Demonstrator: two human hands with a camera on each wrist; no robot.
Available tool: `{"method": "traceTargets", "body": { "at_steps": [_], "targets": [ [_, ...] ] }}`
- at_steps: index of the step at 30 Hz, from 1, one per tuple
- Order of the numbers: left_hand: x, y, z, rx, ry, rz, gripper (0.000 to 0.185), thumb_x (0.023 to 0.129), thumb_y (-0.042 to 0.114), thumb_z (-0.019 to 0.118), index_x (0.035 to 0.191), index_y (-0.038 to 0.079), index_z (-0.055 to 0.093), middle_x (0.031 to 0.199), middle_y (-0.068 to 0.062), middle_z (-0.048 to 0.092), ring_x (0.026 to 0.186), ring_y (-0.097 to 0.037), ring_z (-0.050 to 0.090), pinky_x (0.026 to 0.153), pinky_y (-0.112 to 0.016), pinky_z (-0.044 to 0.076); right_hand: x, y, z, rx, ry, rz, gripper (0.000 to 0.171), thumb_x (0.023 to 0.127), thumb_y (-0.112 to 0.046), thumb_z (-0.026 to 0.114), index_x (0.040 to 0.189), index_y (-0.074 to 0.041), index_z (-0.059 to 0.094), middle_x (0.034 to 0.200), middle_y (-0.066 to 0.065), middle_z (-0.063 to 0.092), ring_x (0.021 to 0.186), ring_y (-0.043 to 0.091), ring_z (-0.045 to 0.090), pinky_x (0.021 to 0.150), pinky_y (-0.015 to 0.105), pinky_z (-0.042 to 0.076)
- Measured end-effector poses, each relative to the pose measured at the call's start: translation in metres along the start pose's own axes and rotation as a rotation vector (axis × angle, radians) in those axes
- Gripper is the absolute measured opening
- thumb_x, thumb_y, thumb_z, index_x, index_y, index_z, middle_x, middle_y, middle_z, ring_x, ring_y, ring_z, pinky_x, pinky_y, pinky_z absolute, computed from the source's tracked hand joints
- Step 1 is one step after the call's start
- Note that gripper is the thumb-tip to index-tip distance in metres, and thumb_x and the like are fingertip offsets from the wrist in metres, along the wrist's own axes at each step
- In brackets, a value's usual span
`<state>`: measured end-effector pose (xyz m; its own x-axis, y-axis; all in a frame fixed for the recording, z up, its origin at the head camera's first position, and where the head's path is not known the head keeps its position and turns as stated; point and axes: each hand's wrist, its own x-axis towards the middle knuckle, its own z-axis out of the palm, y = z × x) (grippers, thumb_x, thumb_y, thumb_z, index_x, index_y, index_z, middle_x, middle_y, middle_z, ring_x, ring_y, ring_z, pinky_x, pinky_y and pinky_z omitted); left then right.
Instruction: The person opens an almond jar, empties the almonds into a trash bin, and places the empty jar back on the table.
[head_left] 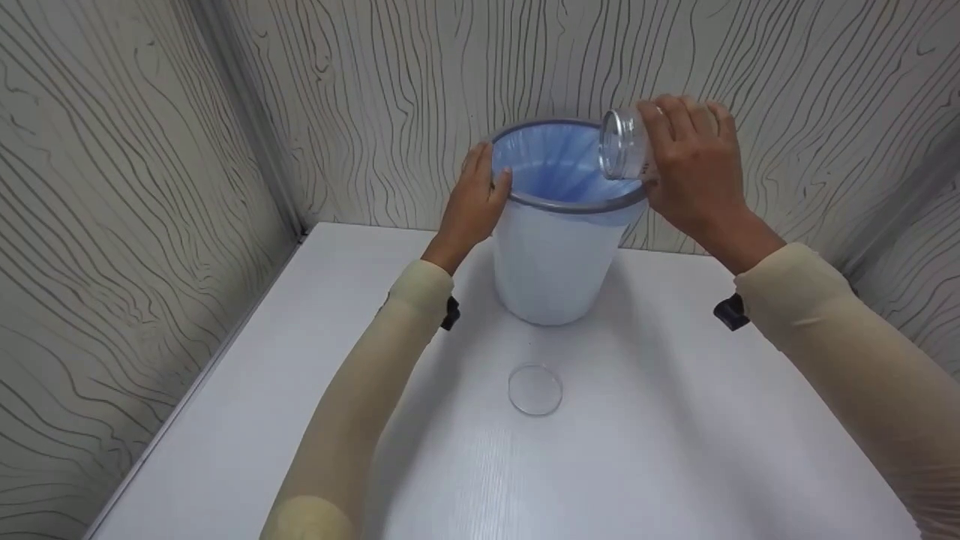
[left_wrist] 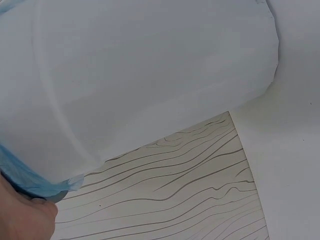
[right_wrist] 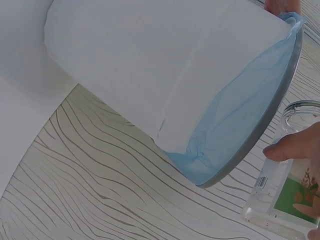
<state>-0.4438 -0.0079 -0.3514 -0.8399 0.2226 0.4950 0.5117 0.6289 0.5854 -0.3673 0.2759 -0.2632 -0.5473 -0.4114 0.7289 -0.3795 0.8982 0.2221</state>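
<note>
A white trash bin (head_left: 551,262) with a grey rim and a blue liner bag (head_left: 544,161) stands upright on the table. My left hand (head_left: 477,199) grips the bin's rim at its left side; in the left wrist view only part of that hand (left_wrist: 25,212) shows, by the liner's edge. Over the right side of the bin, my right hand (head_left: 697,161) holds a clear jar (head_left: 621,144), tipped sideways with its open mouth facing the bin. The right wrist view shows a green label and barcode on the jar (right_wrist: 265,200). Nothing is seen falling from it.
A clear round lid (head_left: 535,389) lies flat on the white table (head_left: 480,480), in front of the bin. Walls with a wood-grain line pattern (head_left: 390,90) rise close behind the bin and along the left side.
</note>
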Motion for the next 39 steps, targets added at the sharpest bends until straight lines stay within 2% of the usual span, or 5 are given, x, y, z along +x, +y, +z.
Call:
{"method": "traceTargets", "body": {
  "at_steps": [8, 16, 25, 32, 39],
  "targets": [
    [0.001, -0.001, 0.002, 0.010, 0.003, 0.001, 0.067, 0.110, 0.044, 0.033, 0.162, 0.004, 0.018, 0.169, -0.011, 0.017, 0.155, -0.018, 0.014, 0.123, -0.031, 0.016, -0.005, -0.004, -0.003, 0.034, 0.039, 0.061, 0.081, 0.076, -0.001, 0.082, 0.147, -0.006, 0.045, 0.141, 0.021, 0.052, 0.134, 0.041, 0.046, 0.113, 0.060, 0.030],
    [0.001, -0.001, 0.000, 0.011, 0.000, 0.008, 0.068, 0.110, 0.044, 0.033, 0.162, 0.004, 0.017, 0.169, -0.012, 0.017, 0.155, -0.018, 0.013, 0.123, -0.030, 0.015, -0.012, -0.017, -0.002, 0.027, 0.126, 0.064, 0.070, 0.083, -0.008, 0.078, 0.146, -0.005, 0.047, 0.139, 0.021, 0.055, 0.131, 0.041, 0.049, 0.109, 0.060, 0.035],
    [0.001, -0.003, -0.002, 0.007, 0.010, 0.022, 0.067, 0.110, 0.042, 0.034, 0.161, 0.002, 0.019, 0.167, -0.014, 0.020, 0.154, -0.020, 0.018, 0.123, -0.032, 0.020, -0.019, -0.029, -0.002, -0.003, 0.159, 0.074, 0.073, 0.080, -0.008, 0.080, 0.145, -0.003, 0.047, 0.138, 0.022, 0.056, 0.129, 0.041, 0.051, 0.106, 0.060, 0.038],
    [0.003, -0.004, -0.002, 0.003, -0.005, 0.004, 0.067, 0.110, 0.043, 0.032, 0.162, 0.003, 0.017, 0.169, -0.011, 0.016, 0.155, -0.019, 0.015, 0.123, -0.032, 0.018, -0.022, -0.034, -0.004, 0.001, 0.186, 0.082, 0.074, 0.078, -0.005, 0.080, 0.144, -0.002, 0.048, 0.137, 0.023, 0.057, 0.127, 0.042, 0.052, 0.104, 0.061, 0.038],
    [0.003, -0.005, -0.002, 0.018, 0.005, 0.016, 0.066, 0.110, 0.042, 0.032, 0.162, 0.004, 0.017, 0.168, -0.012, 0.018, 0.154, -0.019, 0.017, 0.123, -0.032, 0.020, -0.028, -0.038, -0.005, 0.014, 0.200, 0.087, 0.071, 0.082, -0.012, 0.079, 0.145, -0.002, 0.047, 0.137, 0.023, 0.056, 0.127, 0.043, 0.052, 0.105, 0.061, 0.038]
  ]
}}
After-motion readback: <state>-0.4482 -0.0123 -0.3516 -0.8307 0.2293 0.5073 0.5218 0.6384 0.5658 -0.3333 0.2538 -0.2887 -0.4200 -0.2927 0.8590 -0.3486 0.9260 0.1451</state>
